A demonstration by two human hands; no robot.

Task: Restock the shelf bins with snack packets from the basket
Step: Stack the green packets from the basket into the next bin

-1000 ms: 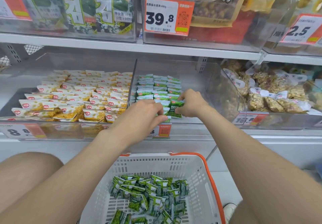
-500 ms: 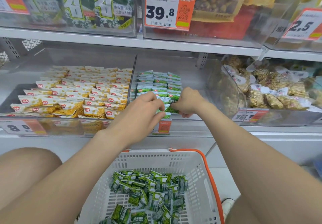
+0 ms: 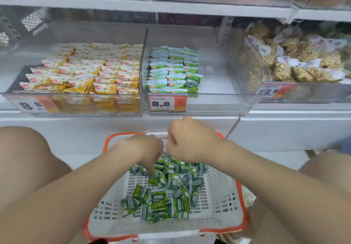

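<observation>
Over the basket [image 3: 220, 202] the left grip [image 3: 144, 151] and right grip [image 3: 188, 143] are curled; what is clamped cannot be told. Loosely pinched green packets [image 3: 161, 200] could be dropped.

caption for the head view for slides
Left hand and right hand reach toward green packets in the basket below the bin

Snack aisle of a shop, seen at shelf height: white metal shelves [image 3: 133, 6] carry clear plastic bins [image 3: 209, 101] fronted by orange-and-white price tags [image 3: 167, 103], two of them reading 8.8. One bin holds neat rows of yellow snack packets [image 3: 85, 76], its neighbour green snack packets [image 3: 171, 69], a third bagged nut clusters [image 3: 303, 67]. Below the shelf edge sits a white shopping basket [image 3: 218, 196] with an orange rim, more green packets heaped loose inside.
</observation>
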